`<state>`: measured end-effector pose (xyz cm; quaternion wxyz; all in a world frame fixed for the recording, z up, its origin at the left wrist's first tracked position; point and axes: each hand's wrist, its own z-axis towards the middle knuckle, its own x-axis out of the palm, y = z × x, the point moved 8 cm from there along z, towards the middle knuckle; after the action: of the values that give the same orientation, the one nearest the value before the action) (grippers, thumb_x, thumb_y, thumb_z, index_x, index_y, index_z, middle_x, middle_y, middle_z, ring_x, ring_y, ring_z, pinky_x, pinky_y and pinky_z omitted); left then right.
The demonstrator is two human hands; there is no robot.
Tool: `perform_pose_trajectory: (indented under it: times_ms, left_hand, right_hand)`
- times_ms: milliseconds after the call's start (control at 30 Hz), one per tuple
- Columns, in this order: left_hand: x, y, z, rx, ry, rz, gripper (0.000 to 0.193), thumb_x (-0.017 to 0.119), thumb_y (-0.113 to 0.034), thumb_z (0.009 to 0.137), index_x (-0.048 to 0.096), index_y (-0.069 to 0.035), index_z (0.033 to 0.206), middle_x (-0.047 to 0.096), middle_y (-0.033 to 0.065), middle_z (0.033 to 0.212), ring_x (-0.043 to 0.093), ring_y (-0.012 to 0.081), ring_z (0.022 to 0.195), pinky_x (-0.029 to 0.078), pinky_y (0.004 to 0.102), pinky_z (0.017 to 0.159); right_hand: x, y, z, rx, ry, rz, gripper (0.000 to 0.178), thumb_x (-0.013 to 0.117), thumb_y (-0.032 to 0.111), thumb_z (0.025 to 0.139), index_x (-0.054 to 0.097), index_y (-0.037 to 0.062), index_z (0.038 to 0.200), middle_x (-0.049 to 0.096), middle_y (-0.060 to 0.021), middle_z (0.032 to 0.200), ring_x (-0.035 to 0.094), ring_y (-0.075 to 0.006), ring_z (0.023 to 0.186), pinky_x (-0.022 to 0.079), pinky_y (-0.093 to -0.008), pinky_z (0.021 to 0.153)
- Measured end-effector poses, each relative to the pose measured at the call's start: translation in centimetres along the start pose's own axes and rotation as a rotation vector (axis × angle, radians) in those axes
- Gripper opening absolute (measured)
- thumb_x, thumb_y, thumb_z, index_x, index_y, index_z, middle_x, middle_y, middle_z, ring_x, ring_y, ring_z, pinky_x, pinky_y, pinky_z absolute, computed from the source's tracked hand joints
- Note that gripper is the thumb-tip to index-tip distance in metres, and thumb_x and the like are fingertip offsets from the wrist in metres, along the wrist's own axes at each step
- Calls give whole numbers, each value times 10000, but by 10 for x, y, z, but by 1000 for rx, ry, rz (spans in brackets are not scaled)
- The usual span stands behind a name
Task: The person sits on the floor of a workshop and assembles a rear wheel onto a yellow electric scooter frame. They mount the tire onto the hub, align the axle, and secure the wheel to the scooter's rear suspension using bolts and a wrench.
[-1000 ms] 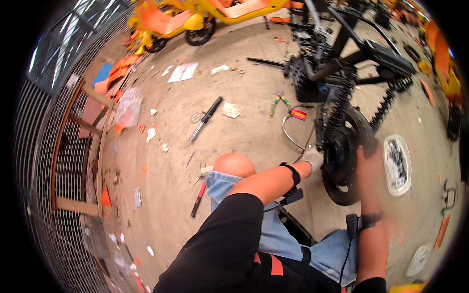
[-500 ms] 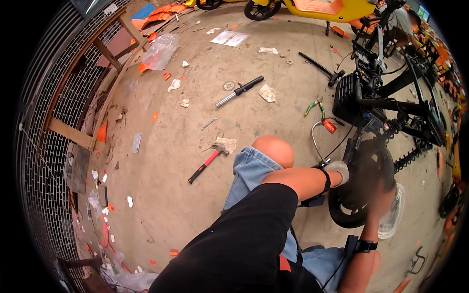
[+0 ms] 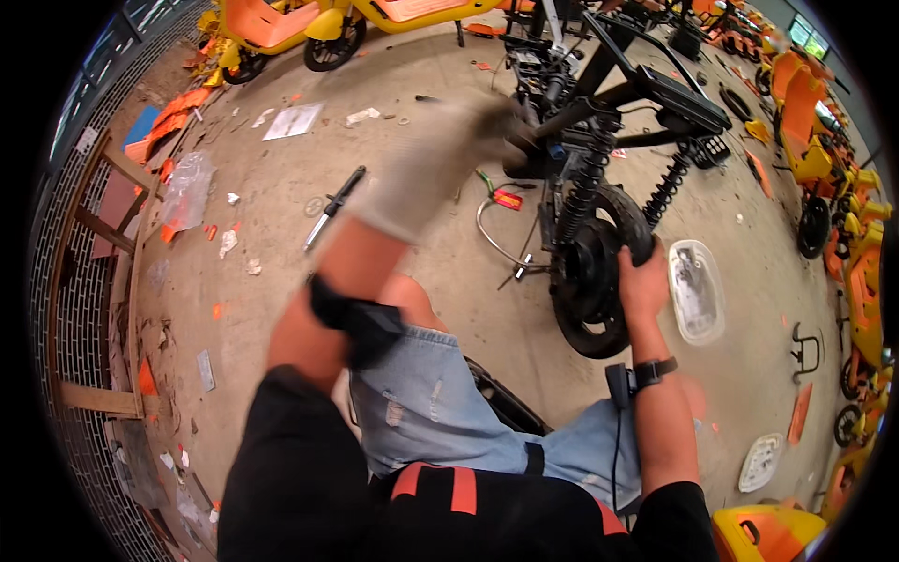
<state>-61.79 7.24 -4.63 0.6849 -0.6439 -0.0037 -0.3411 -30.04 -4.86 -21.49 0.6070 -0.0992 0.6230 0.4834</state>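
Observation:
A black wheel [image 3: 604,342] with a rubber tyre stands beneath the bare scooter frame [image 3: 618,89], between two coil-spring shock absorbers [image 3: 585,173]. My right hand [image 3: 646,286] grips the tyre on its right side, fingers curled over the tread. Raised and smeared by motion, my left hand [image 3: 445,155] wears a pale work glove with a dark finger end. It reaches over the floor to the frame's left side; contact with the frame and the pose of its fingers cannot be made out. Green-handled pliers [image 3: 483,180] lie partly hidden near that glove.
A silver-and-black shock absorber [image 3: 334,208] lies on the floor at left. A white plastic tray [image 3: 695,290] sits right of the wheel, with a smaller white tray [image 3: 760,463] nearer me. Yellow scooters [image 3: 412,11] stand at the back; yellow-orange bodies [image 3: 803,117] line the right side.
The view has swung to the right. My left hand has left the wheel area and moved up beside the frame. My right hand, blurred before, now rests clearly on the tyre. The hammer is out of sight.

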Motion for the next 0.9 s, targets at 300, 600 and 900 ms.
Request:
perform_pose_trajectory:
  times_ms: [300,600,900]
  left_hand:
    - [-361,-64,-194,-196,-801,1145,314,568,-338,975,686,-59,1057,688,43,819,666,117,727,490,294,587]
    - [-594,175,-511,-1207,-904,1656,344,495,-290,934,697,-92,1129,697,222,1159,680,380,1079,538,485,920]
    - [-532,203,-451,-797,-875,1531,227,602,-246,907,700,-129,1075,690,201,1101,657,377,1041,523,475,888]
  right_hand:
    - [-4,-11,2,24,-2,18,696,667,456,868,459,152,1458,617,-184,1249,615,-397,1142,495,-493,951]
    - [9,-13,6,-126,-29,13,734,674,445,912,450,4,1454,594,-236,1351,560,-402,1260,433,-427,1050]
    - [2,-68,19,-30,-63,-79,702,645,513,925,493,70,1447,620,-207,1343,591,-393,1223,457,-436,1017]
